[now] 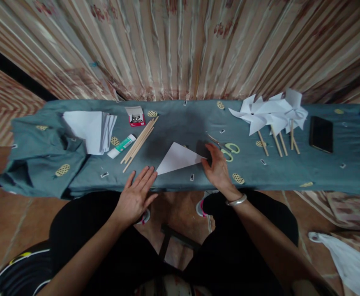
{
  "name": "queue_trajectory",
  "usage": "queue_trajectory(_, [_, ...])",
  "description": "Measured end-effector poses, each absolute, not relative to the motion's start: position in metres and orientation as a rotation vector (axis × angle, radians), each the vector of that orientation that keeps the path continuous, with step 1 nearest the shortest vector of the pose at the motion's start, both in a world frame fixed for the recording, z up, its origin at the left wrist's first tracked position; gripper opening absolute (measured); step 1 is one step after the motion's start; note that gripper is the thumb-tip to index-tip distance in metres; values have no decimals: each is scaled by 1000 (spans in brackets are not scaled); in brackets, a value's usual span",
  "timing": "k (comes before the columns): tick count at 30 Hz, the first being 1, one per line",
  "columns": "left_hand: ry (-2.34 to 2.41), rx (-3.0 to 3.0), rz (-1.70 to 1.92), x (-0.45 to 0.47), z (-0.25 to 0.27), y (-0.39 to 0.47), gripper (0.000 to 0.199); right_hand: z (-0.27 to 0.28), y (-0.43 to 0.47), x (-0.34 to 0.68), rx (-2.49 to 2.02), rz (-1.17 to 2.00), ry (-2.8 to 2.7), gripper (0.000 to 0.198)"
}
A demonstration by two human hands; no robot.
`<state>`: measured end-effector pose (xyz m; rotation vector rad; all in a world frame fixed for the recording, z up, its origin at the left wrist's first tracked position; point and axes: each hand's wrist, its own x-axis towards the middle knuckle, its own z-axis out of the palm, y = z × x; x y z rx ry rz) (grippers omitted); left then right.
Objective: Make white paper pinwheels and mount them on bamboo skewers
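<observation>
1. White paper (pixel 180 159) is lying as a triangle between the two hands, its long side facing the near edge and its peak pointing away.
2. The left hand (pixel 136 197) is lying palm down with fingers stretched out, gripping nothing, fingertips meeting the paper's left corner.
3. The right hand (pixel 217 166) is curving loosely at the right corner, partly open, thumb at the tip; whether it is pinching there cannot be told.
4. Several pinwheels (pixel 250 117) are lying overlapped at the right, looking finished, with sticks of their own attached.
5. The paper is seemingly only at the folding stage: it is showing no cuts, and no stick is joining it.
6. Loose sheets (pixel 84 129) are lying stacked at the left and spare sticks (pixel 139 139) are resting in a bundle, so more material is apparently remaining unused.
7. The glue stick (pixel 121 146) and the open red box (pixel 136 116) of small metal pieces are sitting near that bundle.
8. The scissors (pixel 224 147) are lying just beside the right hand, crowding its far side.
9. Room is opening behind the paper, where plain cloth (pixel 180 123) is showing between sticks and scissors; in front, only a narrow strip is separating it from the near edge, which the left palm is overhanging.
</observation>
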<state>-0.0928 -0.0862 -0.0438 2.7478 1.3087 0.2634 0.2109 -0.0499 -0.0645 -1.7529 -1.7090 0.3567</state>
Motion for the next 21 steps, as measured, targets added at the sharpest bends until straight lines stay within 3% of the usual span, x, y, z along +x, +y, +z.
queue_trajectory(11, [1361, 2644, 385, -106, -44, -99, 54, -62, -48, 218, -1661, 391, -1658, 48])
queue_trajectory(17, [1445, 2294, 643, -93, -31, -84, 53, -47, -45, 217, -1611, 541, -1824, 35])
queue_trajectory(21, [1470, 2026, 686, -77, -23, -70, 57, -41, -44, 211, -1592, 675, -1825, 12])
